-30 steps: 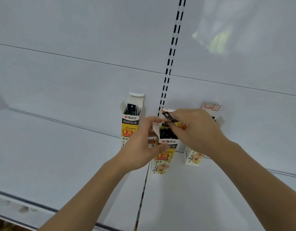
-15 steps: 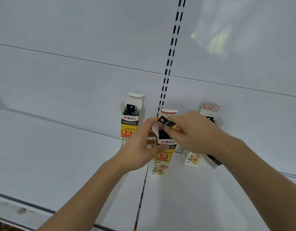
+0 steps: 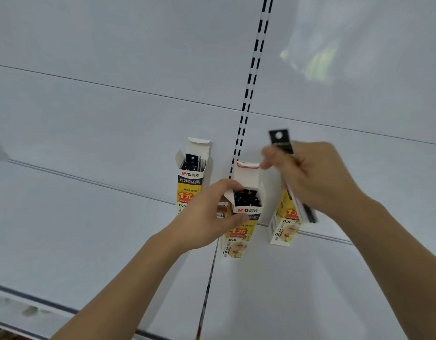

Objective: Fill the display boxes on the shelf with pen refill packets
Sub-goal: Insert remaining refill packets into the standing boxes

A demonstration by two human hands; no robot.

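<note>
Three yellow-and-white display boxes stand upright on the white shelf (image 3: 89, 229). The left box (image 3: 191, 182) is open with black packets inside. My left hand (image 3: 207, 217) grips the middle box (image 3: 245, 212) by its left side; its lid flap is up and it is packed with black packet tops. My right hand (image 3: 307, 177) holds a long black pen refill packet (image 3: 280, 141) upright, above and to the right of the middle box. That hand and packet hide the top of the right box (image 3: 284, 227).
A slotted black-and-white upright (image 3: 253, 77) runs down the white back panel behind the middle box. The shelf's front edge (image 3: 40, 303) lies at the lower left. A seam between shelf panels (image 3: 209, 285) runs toward me below the middle box.
My right hand has lifted away from the middle box's mouth, up and to the right, and now holds a black packet upright. The left hand stays on the middle box.
</note>
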